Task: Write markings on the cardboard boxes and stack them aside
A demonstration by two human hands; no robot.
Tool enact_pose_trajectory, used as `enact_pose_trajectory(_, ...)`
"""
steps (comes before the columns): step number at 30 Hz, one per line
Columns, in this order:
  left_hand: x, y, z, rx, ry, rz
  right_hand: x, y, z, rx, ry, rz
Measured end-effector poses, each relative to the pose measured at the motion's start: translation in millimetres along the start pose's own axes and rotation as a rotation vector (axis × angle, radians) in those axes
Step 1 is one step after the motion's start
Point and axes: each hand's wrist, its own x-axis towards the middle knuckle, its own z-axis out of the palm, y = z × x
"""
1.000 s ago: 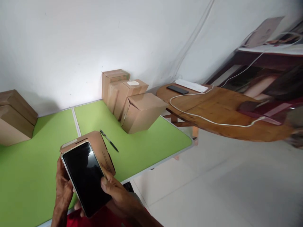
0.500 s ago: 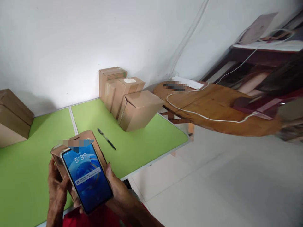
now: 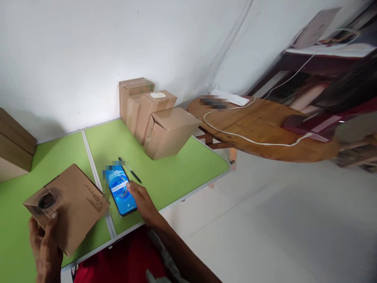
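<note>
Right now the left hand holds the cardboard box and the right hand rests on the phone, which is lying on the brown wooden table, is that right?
Not quite. The head view shows the phone lying on the green table, not the wooden one. The rest holds: the left hand holds the cardboard box and the right hand rests on the phone.

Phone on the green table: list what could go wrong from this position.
The phone lies near the green table's front edge under the right hand; a nudge might slide it off. The left hand grips the cardboard box by one corner, tilted, so it may slip or swing onto the phone.
</note>
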Motion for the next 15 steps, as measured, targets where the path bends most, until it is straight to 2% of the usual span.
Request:
enact_pose_trajectory(2, 0.1, -0.5, -0.6, 0.016, -0.001, 0.007, 11.6, 11.1, -5.0, -0.221, 0.016, -0.031)
enact_pose_trajectory(6, 1.7, -3.0, -2.2, 0.021, -0.032, 0.009, 21.7, 22.7, -3.9, -0.415, 0.010, -0.022)
enact_pose_trajectory(11, 5.7, -6.6, -6.5, 0.031, -0.061, 0.008, 22.3, 22.6, 3.8, -0.674, 0.047, 0.024)
enact_pose_trajectory(15, 9.8, -10.0, -4.2, 0.027, 0.002, 0.028, 21.6, 16.8, 7.6, -0.837, 0.101, 0.039)
